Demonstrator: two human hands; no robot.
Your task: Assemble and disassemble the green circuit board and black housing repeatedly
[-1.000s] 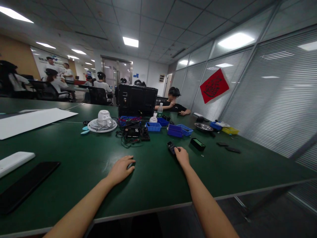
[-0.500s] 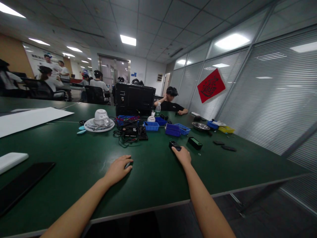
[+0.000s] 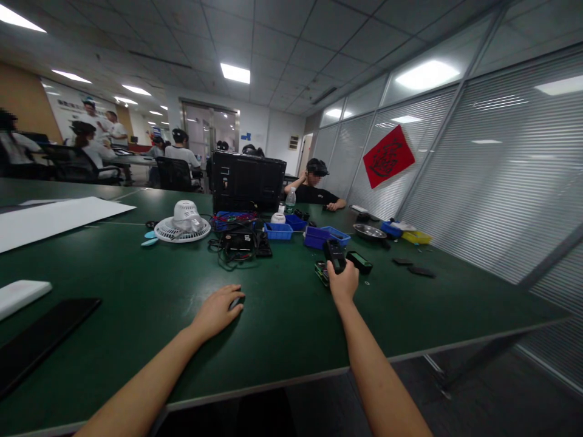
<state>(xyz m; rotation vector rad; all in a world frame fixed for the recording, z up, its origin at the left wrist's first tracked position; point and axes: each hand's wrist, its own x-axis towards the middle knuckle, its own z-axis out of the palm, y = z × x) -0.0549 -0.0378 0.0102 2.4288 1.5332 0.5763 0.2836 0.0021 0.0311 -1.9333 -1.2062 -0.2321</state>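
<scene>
My right hand (image 3: 344,283) is closed round a small black device (image 3: 335,255) and holds it upright just above the green table (image 3: 136,285). Under it lies a flat green-topped piece (image 3: 321,272). A second small black box with a green face (image 3: 359,262) sits just right of my hand. My left hand (image 3: 218,311) rests flat on the table, fingers stretched out, with a small grey thing half hidden under its fingertips.
Farther back stand blue bins (image 3: 327,237), a tangle of cables and black parts (image 3: 239,244), a white fan (image 3: 183,223), a black case (image 3: 248,182) and a metal bowl (image 3: 369,232). A black slab (image 3: 43,340) and white block (image 3: 20,294) lie left. A seated person (image 3: 315,185) faces me.
My right hand has closed on the small black device and lifted it off the table, uncovering a green piece beneath. My left hand has stayed in place.
</scene>
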